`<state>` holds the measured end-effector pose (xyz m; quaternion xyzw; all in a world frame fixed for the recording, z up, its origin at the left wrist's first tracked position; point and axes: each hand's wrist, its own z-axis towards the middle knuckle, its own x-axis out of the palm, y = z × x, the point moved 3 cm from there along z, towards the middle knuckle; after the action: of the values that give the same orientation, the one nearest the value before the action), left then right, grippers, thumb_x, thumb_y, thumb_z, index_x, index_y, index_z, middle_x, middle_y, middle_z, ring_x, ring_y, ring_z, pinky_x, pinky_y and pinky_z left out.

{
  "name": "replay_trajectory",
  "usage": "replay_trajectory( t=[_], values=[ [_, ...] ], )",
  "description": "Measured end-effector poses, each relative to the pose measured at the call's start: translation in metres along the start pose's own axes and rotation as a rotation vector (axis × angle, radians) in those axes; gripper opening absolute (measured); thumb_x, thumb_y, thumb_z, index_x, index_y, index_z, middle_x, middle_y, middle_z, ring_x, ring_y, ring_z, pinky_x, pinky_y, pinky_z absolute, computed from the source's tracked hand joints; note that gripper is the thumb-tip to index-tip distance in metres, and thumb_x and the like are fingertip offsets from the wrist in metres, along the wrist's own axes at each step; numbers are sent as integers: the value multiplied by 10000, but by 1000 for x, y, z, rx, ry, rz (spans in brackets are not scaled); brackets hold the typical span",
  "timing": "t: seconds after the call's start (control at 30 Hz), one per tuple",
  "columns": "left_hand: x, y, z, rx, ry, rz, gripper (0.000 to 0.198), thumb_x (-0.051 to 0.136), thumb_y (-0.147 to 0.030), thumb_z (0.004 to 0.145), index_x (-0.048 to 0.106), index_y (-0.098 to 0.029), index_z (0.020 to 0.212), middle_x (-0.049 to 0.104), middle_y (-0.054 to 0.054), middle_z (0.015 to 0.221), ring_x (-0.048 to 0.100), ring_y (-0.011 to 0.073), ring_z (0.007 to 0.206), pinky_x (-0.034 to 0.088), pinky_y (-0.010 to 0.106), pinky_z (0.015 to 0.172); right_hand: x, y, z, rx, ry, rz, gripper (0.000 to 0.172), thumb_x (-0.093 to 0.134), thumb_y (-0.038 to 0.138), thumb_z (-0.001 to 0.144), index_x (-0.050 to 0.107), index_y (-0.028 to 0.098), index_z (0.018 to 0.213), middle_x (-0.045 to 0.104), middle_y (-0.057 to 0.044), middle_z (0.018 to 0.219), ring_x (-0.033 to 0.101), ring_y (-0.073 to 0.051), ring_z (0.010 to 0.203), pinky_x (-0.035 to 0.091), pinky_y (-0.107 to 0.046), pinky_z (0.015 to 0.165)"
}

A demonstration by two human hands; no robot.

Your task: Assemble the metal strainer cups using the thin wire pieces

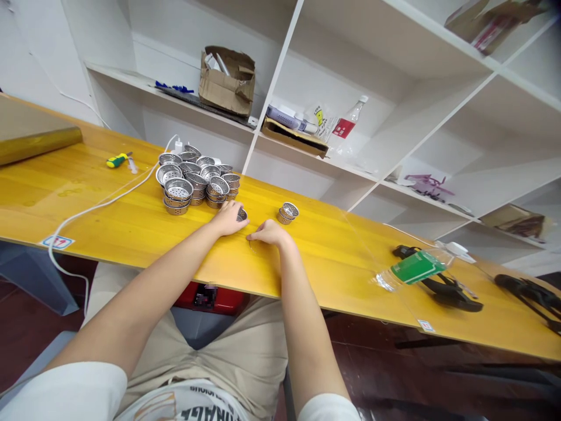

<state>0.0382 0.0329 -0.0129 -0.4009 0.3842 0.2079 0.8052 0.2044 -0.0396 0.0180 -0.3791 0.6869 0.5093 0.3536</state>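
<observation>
My left hand (228, 220) is closed around a small perforated metal cup (241, 215), most of it hidden by the fingers. Just to its right, my right hand (270, 233) is in a pinch low over the table. A thin, faint line shows below those fingertips, too small to name. Stacks of similar perforated metal cups (179, 189) crowd together beyond my left hand. Two more nested cups (287, 213) stand apart, behind my right hand.
A white cable (109, 202) crosses the yellow table (333, 257) on the left, near a green-and-yellow screwdriver (117, 160). Lying at right are a green-labelled bottle (418, 266) and black straps (451, 295). White shelves (315, 149) with a cardboard box (228, 82) rise behind.
</observation>
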Motion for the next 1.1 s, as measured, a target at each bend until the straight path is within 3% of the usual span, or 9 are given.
replay_trajectory(
  t=[0.23,0.43,0.63,0.9,1.1],
  values=[
    [-1,-1,0,-1,-5,-20,554,652,-501,836,579,-175,1278,593,156,1350,513,361,1300,398,487,1173,5,3,2,22,-55,-33,98,759,262,732,730,171,710,702,-26,664,630,-139,617,421,-236,557],
    [2,1,2,4,0,-31,624,664,-503,820,545,-161,1327,576,171,1373,510,367,1320,388,502,1183,-4,7,-4,82,-173,-277,329,772,404,784,754,150,992,773,-165,986,738,-262,917,522,-290,713],
    [4,3,3,3,4,-33,639,676,-525,811,541,-182,1333,573,160,1366,517,361,1330,393,495,1185,2,14,-5,43,-196,-415,369,677,398,885,743,134,1135,746,-225,1150,726,-322,1096,557,-348,848],
    [1,1,2,0,26,-47,662,665,-525,823,516,-169,1361,550,170,1393,550,353,1321,418,472,1173,-3,16,-5,39,-169,-480,353,710,317,856,737,143,1162,748,-211,1159,732,-312,1081,565,-337,841],
    [-1,-2,1,22,36,-47,647,650,-531,831,515,-171,1352,561,163,1383,568,341,1314,435,457,1164,-6,13,-1,7,-133,-432,378,701,388,863,746,129,1133,754,-213,1130,729,-306,1063,537,-308,822]
  ],
)
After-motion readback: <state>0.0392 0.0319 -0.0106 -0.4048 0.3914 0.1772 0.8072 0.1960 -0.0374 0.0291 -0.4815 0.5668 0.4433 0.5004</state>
